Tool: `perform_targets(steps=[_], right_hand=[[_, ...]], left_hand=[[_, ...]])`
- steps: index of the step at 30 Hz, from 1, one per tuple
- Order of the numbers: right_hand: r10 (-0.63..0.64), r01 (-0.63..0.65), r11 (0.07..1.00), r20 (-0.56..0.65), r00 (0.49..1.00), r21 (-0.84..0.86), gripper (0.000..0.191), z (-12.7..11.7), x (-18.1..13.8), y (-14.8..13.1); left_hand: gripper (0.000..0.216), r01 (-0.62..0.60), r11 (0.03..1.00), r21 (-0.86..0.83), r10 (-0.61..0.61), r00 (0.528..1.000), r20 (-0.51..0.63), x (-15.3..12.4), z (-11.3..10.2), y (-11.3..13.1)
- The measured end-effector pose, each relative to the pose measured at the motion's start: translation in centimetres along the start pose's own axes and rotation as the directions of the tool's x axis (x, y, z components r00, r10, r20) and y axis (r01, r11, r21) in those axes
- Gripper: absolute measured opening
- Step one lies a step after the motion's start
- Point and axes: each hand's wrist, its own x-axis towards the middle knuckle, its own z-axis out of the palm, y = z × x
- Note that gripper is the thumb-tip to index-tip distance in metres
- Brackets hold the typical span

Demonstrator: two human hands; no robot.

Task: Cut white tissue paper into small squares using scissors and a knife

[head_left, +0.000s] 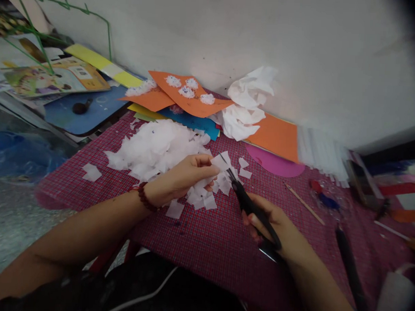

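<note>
My left hand [196,172] pinches a small piece of white paper [222,161] between thumb and fingers. Wrapped round the handles of black scissors [248,202] is my right hand [263,216]. The scissor blades point up and left and meet the paper's right side. Below and around my left hand lie loose white paper squares [202,198]. A large heap of white paper pieces [156,147] spreads just behind it on the checked red tablecloth [198,237].
At the back lie orange sheets [199,103] with white tufts, crumpled white paper [246,107] and a pink sheet [275,162]. A pencil [304,203] and a phone [363,183] are on the right. A blue stool [90,106] with books adjoins the table's left.
</note>
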Motion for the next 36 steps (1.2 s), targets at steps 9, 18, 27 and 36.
perform_targets(steps=[9, 18, 27, 36], right_hand=[[-0.141, 0.144, 0.975, 0.029, 0.990, -0.171, 0.068, -0.9, -0.7, -1.5], [-0.099, 0.126, 0.969, 0.136, 0.986, -0.211, 0.065, -1.9, -1.2, -1.8], [-0.065, 0.086, 0.991, 0.187, 0.980, -0.107, 0.068, -1.5, -0.9, -1.2], [-0.109, 0.081, 0.928, -0.055, 0.993, -0.364, 0.076, -2.2, -0.8, -1.1]], left_hand=[[0.015, 0.033, 0.999, 0.015, -0.033, 0.998, -0.053, 0.0, -0.7, 0.4], [0.016, -0.152, 0.988, -0.003, 0.150, 0.977, -0.149, 0.5, -1.1, 0.5], [0.020, 0.036, 0.973, 0.227, -0.052, 0.997, 0.063, 0.3, -1.2, 0.1], [0.015, 0.009, 0.995, 0.104, -0.004, 0.999, -0.044, 0.4, -1.3, 0.4]])
